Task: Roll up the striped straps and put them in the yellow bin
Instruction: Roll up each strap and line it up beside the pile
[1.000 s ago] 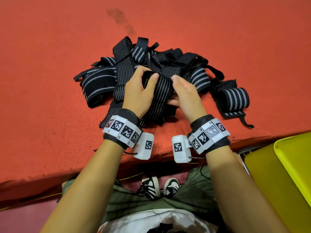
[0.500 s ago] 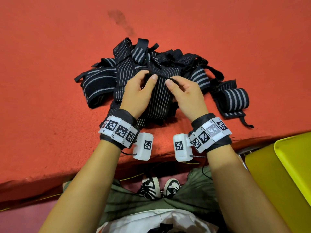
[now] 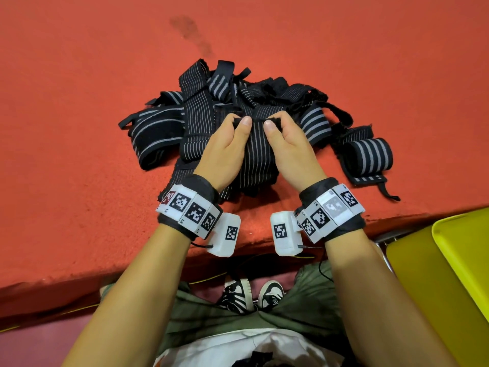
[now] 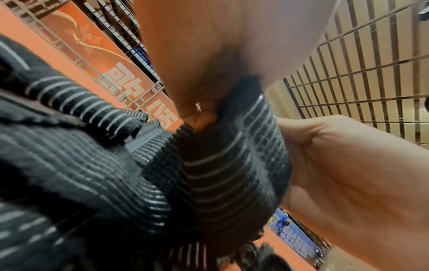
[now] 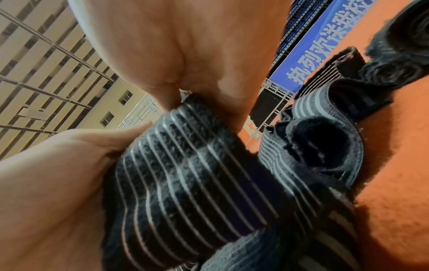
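Note:
A heap of black straps with grey stripes (image 3: 201, 112) lies on the red mat. Both hands hold one thin-striped strap (image 3: 258, 154) at its top end, above the near side of the heap. My left hand (image 3: 230, 139) pinches the strap's left corner with thumb and curled fingers. My right hand (image 3: 285, 139) pinches the right corner the same way. The strap (image 4: 232, 174) hangs down between the two hands, seen close in the left wrist view and as the same strap (image 5: 185, 174) in the right wrist view. The yellow bin (image 3: 463, 260) sits at the lower right, below the mat's edge.
One strap, rolled into a tube (image 3: 367, 154), lies at the heap's right. The red mat (image 3: 79, 128) spreads wide on all sides of the heap. Its front edge runs just below my wrists. My legs and shoes (image 3: 248, 295) are under it.
Both hands drew closer together and curled over the strap's top end, thumbs now side by side. The strap's top edge has folded down under the fingers.

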Demonstrator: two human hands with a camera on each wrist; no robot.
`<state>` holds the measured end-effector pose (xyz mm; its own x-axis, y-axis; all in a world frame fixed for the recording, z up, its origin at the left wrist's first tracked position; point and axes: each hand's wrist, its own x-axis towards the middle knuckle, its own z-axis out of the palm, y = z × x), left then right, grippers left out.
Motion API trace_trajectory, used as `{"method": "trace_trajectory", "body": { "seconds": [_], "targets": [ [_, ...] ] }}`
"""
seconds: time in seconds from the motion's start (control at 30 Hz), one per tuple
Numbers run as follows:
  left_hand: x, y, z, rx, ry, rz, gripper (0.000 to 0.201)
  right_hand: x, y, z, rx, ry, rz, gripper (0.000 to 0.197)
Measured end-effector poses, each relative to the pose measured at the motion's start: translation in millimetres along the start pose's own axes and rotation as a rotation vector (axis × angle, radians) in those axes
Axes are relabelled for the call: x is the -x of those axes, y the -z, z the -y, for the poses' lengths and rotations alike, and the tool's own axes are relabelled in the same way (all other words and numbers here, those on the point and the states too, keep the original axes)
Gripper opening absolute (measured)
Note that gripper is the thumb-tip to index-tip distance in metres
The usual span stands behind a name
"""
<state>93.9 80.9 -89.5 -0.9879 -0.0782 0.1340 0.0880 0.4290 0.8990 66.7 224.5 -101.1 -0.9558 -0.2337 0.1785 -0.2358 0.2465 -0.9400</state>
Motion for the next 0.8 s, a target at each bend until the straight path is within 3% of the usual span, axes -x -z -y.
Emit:
{"method": "trace_trajectory", "body": {
  "seconds": [0.23,0.37,0.57,0.67,0.8],
  "targets": [
    [-4.9,5.8,1.8,-0.074,-0.086,-0.079,0.047,-0.1,4.8,6.1,0.008,-0.021,0.061,0.020],
    [-4.0,10.0,-0.6,0.002,-0.100,-0.062,0.054,-0.7,7.2,4.0,0.021,0.059,0.028,0.010],
    [-0.4,12.1,-3.8,0.101,-0.140,-0.009,0.015,-2.2,12.2,5.4,-0.036,0.135,-0.161,0.006],
    [-0.6,11.8,-8.2,0.092,-0.215,-0.094,0.021,-3.4,12.4,8.7,-0.075,0.119,-0.105,0.004],
    [-1.1,11.2,-9.9,0.092,-0.212,-0.132,0.033,-3.7,8.2,6.1,-0.084,0.017,-0.045,0.026]
  ]
}}
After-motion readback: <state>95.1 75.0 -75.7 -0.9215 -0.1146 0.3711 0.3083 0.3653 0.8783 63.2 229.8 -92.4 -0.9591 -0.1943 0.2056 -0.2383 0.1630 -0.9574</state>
